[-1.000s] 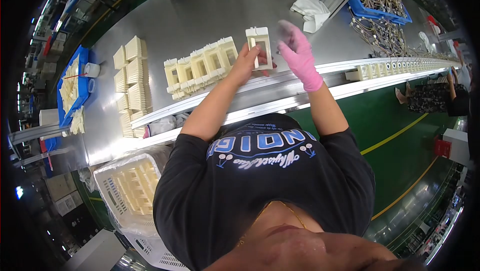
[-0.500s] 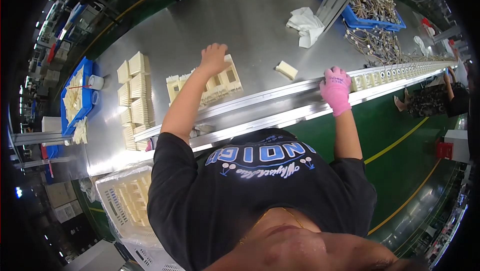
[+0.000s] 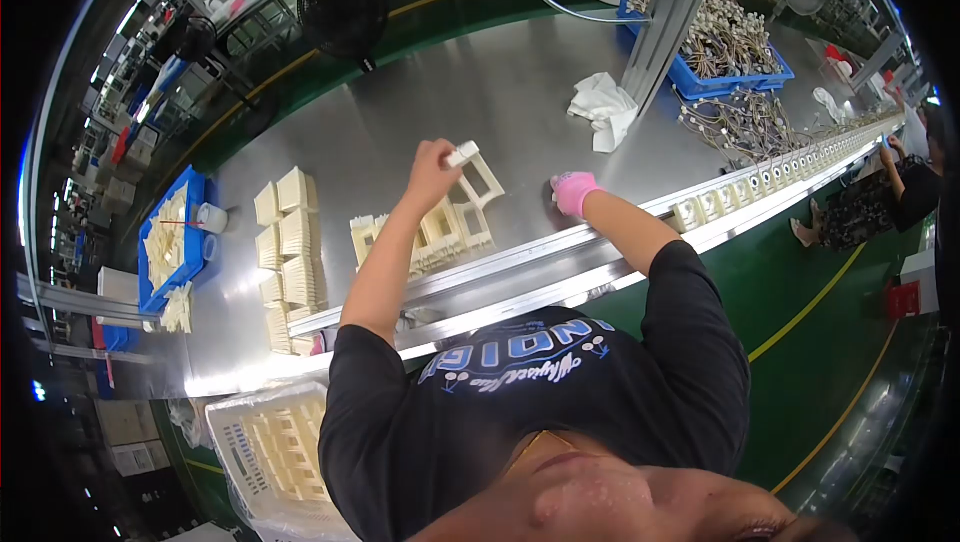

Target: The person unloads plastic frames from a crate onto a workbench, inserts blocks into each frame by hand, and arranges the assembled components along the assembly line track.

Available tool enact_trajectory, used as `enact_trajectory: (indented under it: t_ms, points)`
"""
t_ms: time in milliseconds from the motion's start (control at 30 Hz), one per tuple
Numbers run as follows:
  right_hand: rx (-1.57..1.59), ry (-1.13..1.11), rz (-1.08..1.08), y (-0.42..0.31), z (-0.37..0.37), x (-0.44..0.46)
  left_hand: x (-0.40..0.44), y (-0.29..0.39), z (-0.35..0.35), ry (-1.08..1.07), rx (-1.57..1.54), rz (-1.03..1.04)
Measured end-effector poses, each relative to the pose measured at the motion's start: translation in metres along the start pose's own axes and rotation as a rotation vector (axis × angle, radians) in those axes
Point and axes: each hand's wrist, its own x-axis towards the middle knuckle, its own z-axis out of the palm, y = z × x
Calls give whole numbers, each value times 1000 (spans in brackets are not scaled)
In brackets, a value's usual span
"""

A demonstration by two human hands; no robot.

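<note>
My bare left hand is closed on the upper end of a cream rectangular frame, which is tilted above the right end of a row of similar frames. To its right, my right hand, in a pink glove, is low over the metal table, behind the rail. Its fingers are curled and point left; what they hold, if anything, is hidden. A line of cream parts stands along the rail to the right of my right arm.
Stacked cream parts and a blue tray lie left. A metal post, white cloth, loose wires and a blue wire bin are right. The rail crosses in front; a person stands far right.
My left hand, earlier over the row, now holds a frame there. My gloved right hand has moved left from the rail to the table, where a small cream piece lay. The view has tilted up.
</note>
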Motion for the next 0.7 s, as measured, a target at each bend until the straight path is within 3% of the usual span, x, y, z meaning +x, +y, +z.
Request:
enact_trajectory:
  t_ms: [67,167,300,367,433,467,567,667,700]
  points:
    - [19,47,-2,-1,1,-4,-12,10,-5,125,-150,-88]
    - [35,35,46,1,0,0,-30,39,-7,283,-827,-300]
    - [115,94,87,0,-8,-17,-50,42,11,251,-1073,-583]
    - [177,108,107,0,-14,-22,-51,19,29,228,-1112,-670]
    - [103,87,-44,8,-15,-17,-54,15,31,40,-1175,-685]
    - [71,84,-118,12,-16,-16,-55,13,38,79,-1161,-703]
    - [364,304,-114,19,-35,-29,-57,23,49,136,-1120,-708]
    - [1199,-34,-294,1,-75,-70,-60,41,59,75,-859,-623]
    - [1233,-28,-297,-12,-85,-85,-60,49,60,54,-767,-611]
